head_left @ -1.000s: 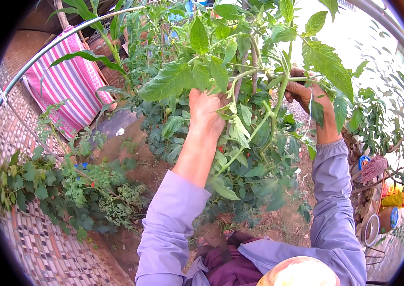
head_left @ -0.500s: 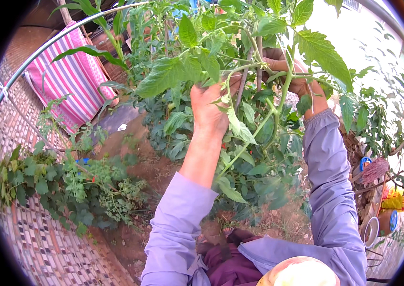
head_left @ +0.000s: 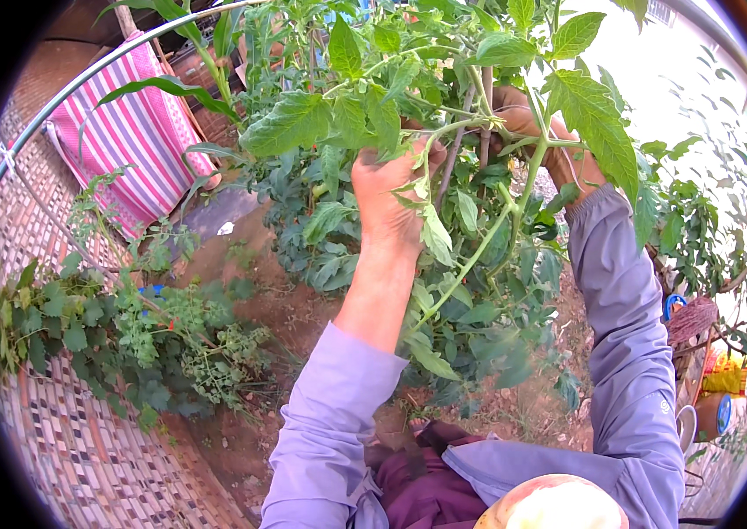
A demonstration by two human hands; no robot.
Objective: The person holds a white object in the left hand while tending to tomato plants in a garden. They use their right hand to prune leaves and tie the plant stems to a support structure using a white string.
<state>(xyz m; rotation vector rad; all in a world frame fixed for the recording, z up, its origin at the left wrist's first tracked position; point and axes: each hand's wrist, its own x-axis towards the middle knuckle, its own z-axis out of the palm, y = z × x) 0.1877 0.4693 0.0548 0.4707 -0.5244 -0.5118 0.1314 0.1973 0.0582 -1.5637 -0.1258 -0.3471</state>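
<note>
A tall tomato plant (head_left: 528, 189) stands before me, its green stem forking beside thin wooden stakes (head_left: 485, 115). My left hand (head_left: 388, 194) is raised to the left of the stakes, fingers curled behind leaves and a bent side stem. What those fingers grip is hidden. On the other side, my right hand (head_left: 523, 119) reaches behind the main stem, its fingers bent in toward the stakes. Stems and leaves cover most of it, so what it holds cannot be made out. A broad leaf (head_left: 598, 123) hangs in front of my right wrist.
A pink striped cloth (head_left: 131, 132) hangs at the left behind a curved pale pipe (head_left: 56, 106). Low leafy plants (head_left: 126, 344) border the tiled paving (head_left: 82, 441). To the right are a dark reddish bundle (head_left: 693, 319) and a brown container (head_left: 713, 414).
My right hand and forearm have shifted slightly right. The stems and upper leaves have swayed a little, while my left hand stays almost in place.
</note>
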